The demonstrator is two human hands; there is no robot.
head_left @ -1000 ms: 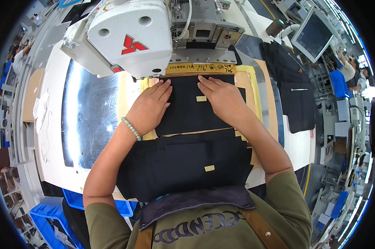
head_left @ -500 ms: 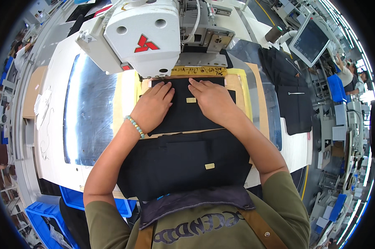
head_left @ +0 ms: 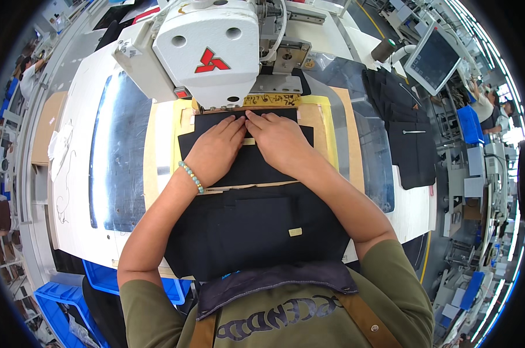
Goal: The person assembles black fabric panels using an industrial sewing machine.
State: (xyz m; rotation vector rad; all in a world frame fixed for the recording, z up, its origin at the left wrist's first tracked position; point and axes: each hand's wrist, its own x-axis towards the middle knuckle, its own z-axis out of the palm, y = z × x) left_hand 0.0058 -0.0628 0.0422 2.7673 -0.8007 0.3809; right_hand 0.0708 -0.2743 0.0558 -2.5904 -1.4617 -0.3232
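Both of my hands press on a black fabric panel (head_left: 262, 165) that lies on a tan template board (head_left: 348, 145) edged with yellow tape. My left hand (head_left: 213, 152), a beaded bracelet at its wrist, rests on the panel's left half with fingers extended toward its far edge. Beside it my right hand (head_left: 278, 144) lies flat, its fingertips almost meeting the left ones. A small pale yellow label (head_left: 249, 141) on the panel is partly covered. Just beyond my fingertips is the white head of a sewing machine (head_left: 207, 55); its needle cannot be made out.
Nearer my body lies a larger black fabric piece (head_left: 256, 232) with a pale label. Black cut pieces (head_left: 410, 156) with a metal tool are stacked at the right, below a screen (head_left: 433, 58). Blue bins (head_left: 71, 296) stand at lower left. Other people are in the background.
The template board and its black panel have shifted left. My right hand has moved left with them, closing the gap to my left hand. The machine head appears slightly farther right.
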